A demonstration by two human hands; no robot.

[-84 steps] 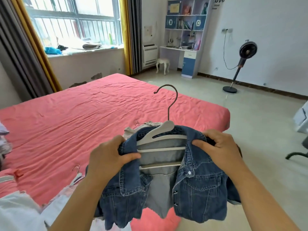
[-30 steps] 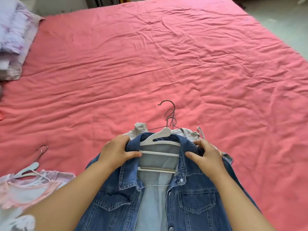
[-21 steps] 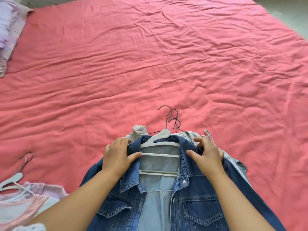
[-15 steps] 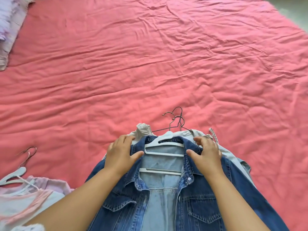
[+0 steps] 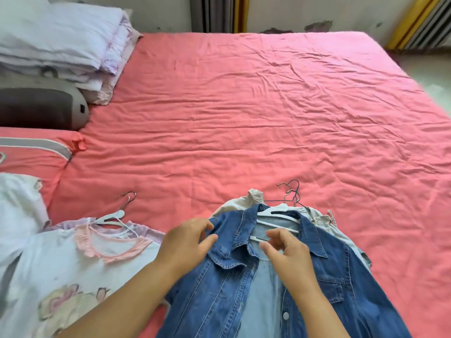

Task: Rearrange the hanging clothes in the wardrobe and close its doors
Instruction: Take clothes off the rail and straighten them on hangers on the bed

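Observation:
A blue denim jacket (image 5: pixel 324 276) on a white hanger (image 5: pixel 280 212) lies flat on the pink bed (image 5: pixel 244 118), near its front edge. It rests on a stack of pale garments (image 5: pixel 253 197) whose metal hooks (image 5: pixel 291 191) stick out above the collar. My left hand (image 5: pixel 188 242) hovers at the jacket's left shoulder, fingers loosely curled, holding nothing. Over the open neck, close to the hanger's lower bar, is my right hand (image 5: pixel 288 252), also loosely curled around nothing. The wardrobe is out of view.
A second pile of light clothes with a pink frilled collar (image 5: pixel 109 245) lies at the left on hangers (image 5: pixel 114 215). A pink pillow (image 5: pixel 31 152), a dark grey bolster (image 5: pixel 41 108) and folded white quilts (image 5: pixel 61 37) fill the bed's left side. Curtains (image 5: pixel 219 13) hang behind.
I carried the jacket to the bed and laid it on the stack. Both hands have let go of its collar, and my view has lifted toward the bed's head.

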